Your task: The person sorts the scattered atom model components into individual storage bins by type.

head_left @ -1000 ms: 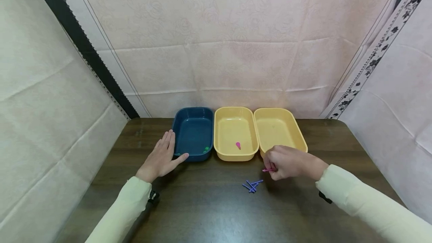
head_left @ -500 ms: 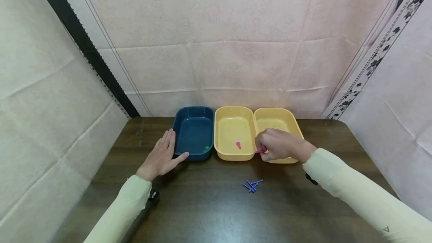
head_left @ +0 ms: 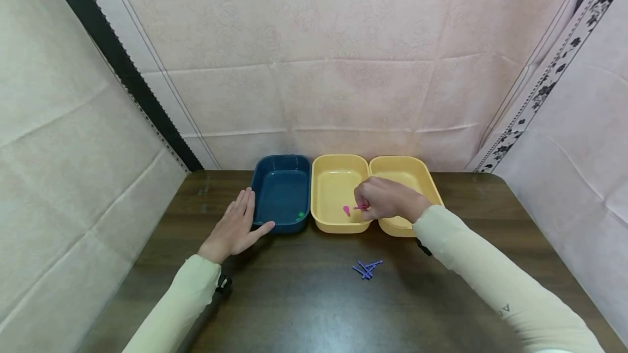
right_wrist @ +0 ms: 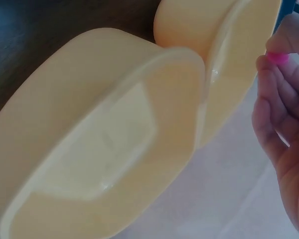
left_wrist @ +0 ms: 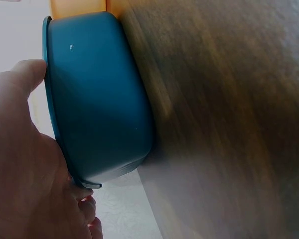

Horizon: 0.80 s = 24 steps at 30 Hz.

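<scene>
Right hand (head_left: 387, 199) is grasping: thumb and fingers pinch a pink piece (head_left: 360, 208) which projects toward 9 o'clock from the fingertips. Held piece appears over the near right part of the middle tray (head_left: 337, 178), a yellow one; its height above the tray floor cannot be judged. Right wrist view confirms the pinch, with only a small pink part showing between the fingers.

Middle tray contents: a loose piece (head_left: 346, 210), also pink, on the floor toward 5 o'clock, near the held one, its rounded end pointing to about 11 o'clock. At 2 o'clock from the hand lies the right tray (head_left: 404, 170), also yellow, set against its neighbour and partly covered by hand and wrist.

At 9 o'clock, beyond the middle tray and just beside it, stands the blue tray (head_left: 279, 192). Contents: green bits (head_left: 300, 215) in its 5 o'clock corner; exact count unclear.

Left hand (head_left: 234, 230) is released, fingers straight and thumb spread, touching the blue tray's rim at its 8 o'clock corner.

Between 6 and 7 o'clock from the right hand, purple sticks (head_left: 366, 272) lie crossed in a small heap on the table (head_left: 294, 298).
</scene>
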Each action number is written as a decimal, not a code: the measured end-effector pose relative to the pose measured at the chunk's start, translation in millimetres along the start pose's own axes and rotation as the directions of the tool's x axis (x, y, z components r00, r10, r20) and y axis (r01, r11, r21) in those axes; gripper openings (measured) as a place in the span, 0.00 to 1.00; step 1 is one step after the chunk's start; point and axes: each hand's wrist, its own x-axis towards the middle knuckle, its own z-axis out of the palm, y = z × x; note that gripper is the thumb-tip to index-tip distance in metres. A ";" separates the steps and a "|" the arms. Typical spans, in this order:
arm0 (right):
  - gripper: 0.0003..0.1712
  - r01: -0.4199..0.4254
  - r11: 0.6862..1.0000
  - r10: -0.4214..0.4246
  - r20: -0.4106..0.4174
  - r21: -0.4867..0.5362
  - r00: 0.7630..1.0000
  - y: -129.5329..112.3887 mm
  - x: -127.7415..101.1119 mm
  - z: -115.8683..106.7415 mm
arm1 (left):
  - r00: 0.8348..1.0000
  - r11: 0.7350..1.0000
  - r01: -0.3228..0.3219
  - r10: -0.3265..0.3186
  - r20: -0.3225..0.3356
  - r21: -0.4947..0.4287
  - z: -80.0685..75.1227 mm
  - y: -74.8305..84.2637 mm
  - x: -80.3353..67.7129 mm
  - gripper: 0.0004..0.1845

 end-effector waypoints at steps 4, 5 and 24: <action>0.08 -0.032 0.999 0.032 0.010 0.016 0.999 6.0 9.7 5.1 | 1.000 1.000 0.001 -0.001 0.001 0.002 -0.3 0.3 -0.7 0.58; 0.08 -0.036 0.999 0.036 0.007 0.017 0.999 7.8 11.8 6.3 | 1.000 1.000 0.000 0.000 0.000 0.001 -0.4 0.6 -0.7 0.58; 0.12 0.049 0.997 -0.051 -0.035 -0.058 0.998 2.6 -0.8 -12.3 | 1.000 1.000 0.003 -0.003 0.007 0.001 -0.6 0.8 0.5 0.58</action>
